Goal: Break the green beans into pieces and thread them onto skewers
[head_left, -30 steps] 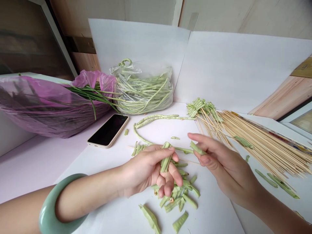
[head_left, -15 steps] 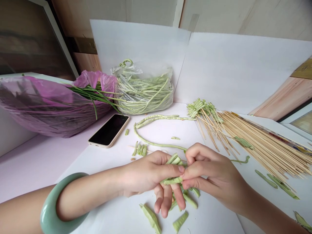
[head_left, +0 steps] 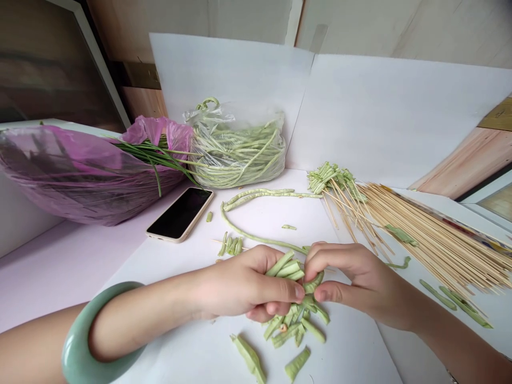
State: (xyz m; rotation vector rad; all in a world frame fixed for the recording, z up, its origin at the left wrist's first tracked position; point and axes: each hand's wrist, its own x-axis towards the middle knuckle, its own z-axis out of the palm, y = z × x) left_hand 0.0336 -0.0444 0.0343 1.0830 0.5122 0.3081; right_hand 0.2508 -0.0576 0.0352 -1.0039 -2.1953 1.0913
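My left hand (head_left: 256, 282), with a green bangle (head_left: 102, 330) on the forearm, is closed around a small bundle of cut long bean pieces (head_left: 286, 268). Their ends stick out above the thumb. Right beside it, my right hand (head_left: 360, 280) has its thumb and curled fingers on another bean piece (head_left: 313, 284). Under both hands a loose heap of bean pieces (head_left: 294, 328) lies on the white paper. A few pieces threaded on a thin skewer (head_left: 231, 246) lie just behind the left wrist.
Whole long beans (head_left: 260, 193) lie behind the hands. A phone (head_left: 180, 214), a purple bag (head_left: 88, 176) and a clear bag of long beans (head_left: 240, 152) stand at the left and back. Bamboo skewers (head_left: 432, 234) and skewered bean bundles (head_left: 330, 178) lie at right.
My left hand's lower fingers, spread before, have curled in around the bundle. My right hand has moved slightly away from the left thumb, and a bean piece shows at its fingertips.
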